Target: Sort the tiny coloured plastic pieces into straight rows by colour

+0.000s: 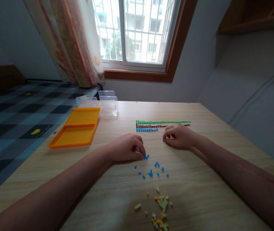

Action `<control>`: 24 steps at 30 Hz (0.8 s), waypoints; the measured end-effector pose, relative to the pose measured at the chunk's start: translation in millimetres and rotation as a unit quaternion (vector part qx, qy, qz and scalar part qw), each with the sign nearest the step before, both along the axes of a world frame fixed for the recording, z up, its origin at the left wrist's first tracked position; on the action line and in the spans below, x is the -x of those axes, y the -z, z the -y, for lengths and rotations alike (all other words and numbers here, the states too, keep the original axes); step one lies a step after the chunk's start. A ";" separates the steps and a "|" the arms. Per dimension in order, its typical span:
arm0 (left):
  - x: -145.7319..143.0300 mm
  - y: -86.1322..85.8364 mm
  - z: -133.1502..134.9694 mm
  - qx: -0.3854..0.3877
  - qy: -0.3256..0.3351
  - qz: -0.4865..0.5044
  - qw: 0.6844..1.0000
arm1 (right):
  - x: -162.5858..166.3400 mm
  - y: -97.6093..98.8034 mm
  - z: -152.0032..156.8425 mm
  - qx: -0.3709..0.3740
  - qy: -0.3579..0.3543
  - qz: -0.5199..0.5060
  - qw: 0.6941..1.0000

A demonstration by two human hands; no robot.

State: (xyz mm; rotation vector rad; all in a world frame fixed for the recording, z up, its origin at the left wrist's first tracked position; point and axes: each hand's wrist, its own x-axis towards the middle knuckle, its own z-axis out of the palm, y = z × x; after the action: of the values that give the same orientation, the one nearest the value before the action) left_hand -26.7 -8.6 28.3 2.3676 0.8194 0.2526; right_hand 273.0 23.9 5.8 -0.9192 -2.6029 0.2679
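Note:
My left hand [128, 147] is closed in a pinch at the table's middle, its fingertips on small blue building bricks [147, 156]. My right hand [179, 135] pinches a tiny blue building brick [163, 140] between thumb and finger, just above or on the tabletop. Behind the hands lie three lines of bricks: a green row [161, 122], a dark brown row [148, 126] partly covered by my right hand, and a shorter blue row [146, 130]. Several loose blue bricks [150, 173] are scattered in front of my left hand.
Nearer to me is a loose pile of yellow and cream bricks [163, 203]. An open orange case [94, 131] lies at the left table edge, with clear plastic boxes [109, 107] behind it. A checked bed [13, 112] adjoins the wooden table [117, 199] on the left.

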 end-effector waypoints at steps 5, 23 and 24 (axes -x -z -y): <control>0.9 2.3 -2.3 0.005 0.001 0.004 1.000 | -13.2 4.2 -13.0 0.010 0.035 -0.012 0.999; 3.2 2.9 -6.5 -0.019 0.005 -0.029 0.999 | -7.4 21.9 -10.2 -0.047 0.081 -0.053 0.994; 3.3 2.6 -6.6 -0.020 0.005 -0.030 0.999 | -6.5 22.3 -10.1 -0.052 0.079 -0.049 0.994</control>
State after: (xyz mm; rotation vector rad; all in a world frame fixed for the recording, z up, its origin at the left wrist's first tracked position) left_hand -30.0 -2.1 25.7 2.4264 0.8370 0.1956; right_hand 279.4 34.0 -16.6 -1.0402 -2.4156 0.1304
